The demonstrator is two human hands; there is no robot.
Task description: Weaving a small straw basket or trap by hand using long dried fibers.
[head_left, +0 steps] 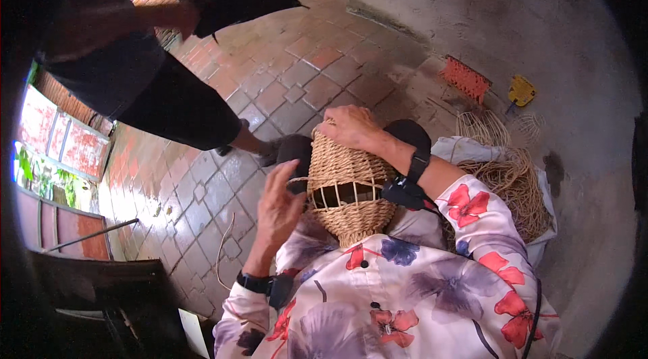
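Observation:
A woven natural-fibre basket point(347, 166) lies on my lap, its narrower end toward my chest, with a band of open ribs across its middle showing a dark gap. My right hand point(353, 128) grips the basket's far end, fingers curled over it. Just left of the open band, my left hand point(278, 207) is raised with fingers apart, close to a cord at the basket's side; I cannot tell whether it touches that cord.
Another person point(162, 92) in dark clothes stands at upper left on the tiled floor point(209, 190). Right of me are a white sack of cord point(513, 190), an orange item point(464, 79) and a yellow item point(521, 91) by a concrete wall point(486, 1). A dark object point(101, 298) sits lower left.

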